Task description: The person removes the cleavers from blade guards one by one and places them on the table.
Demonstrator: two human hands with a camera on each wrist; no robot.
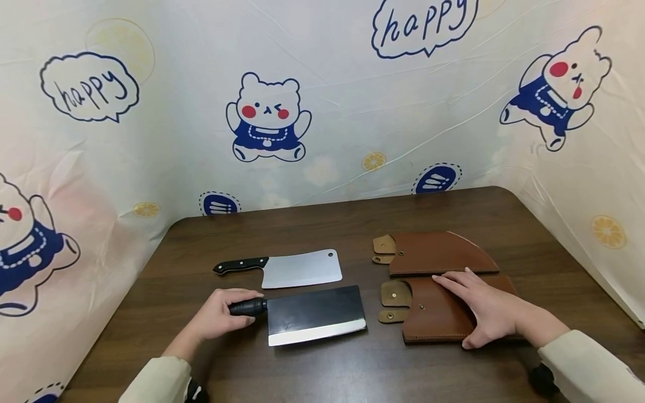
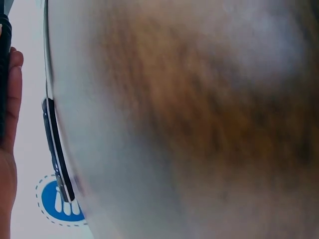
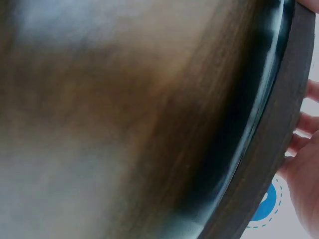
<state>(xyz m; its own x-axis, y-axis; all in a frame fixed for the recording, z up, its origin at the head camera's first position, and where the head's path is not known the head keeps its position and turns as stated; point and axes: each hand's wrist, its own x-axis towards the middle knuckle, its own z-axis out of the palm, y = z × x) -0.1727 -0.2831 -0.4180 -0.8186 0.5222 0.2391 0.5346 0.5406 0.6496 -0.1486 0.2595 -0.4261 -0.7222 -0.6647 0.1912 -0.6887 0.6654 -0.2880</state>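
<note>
In the head view my left hand (image 1: 224,313) holds the black handle of a dark-bladed cleaver (image 1: 314,313), thumb on the near side and fingers on the far side. Its blade points right, bright edge toward me. Just beyond it lies a silver cleaver (image 1: 302,270) with a riveted black handle. On the right, my right hand (image 1: 491,308) grips a brown leather knife sheath (image 1: 433,310) across its width, thumb at the near edge and fingers at the far edge. The left wrist view catches part of the left hand (image 2: 12,99) along the black handle.
A second brown leather sheath (image 1: 438,254) with a curved end lies right behind the gripped one. Tan snap straps (image 1: 395,294) stick out on the left of both sheaths. The dark wooden table (image 1: 282,235) backs onto a printed cloth (image 1: 322,112).
</note>
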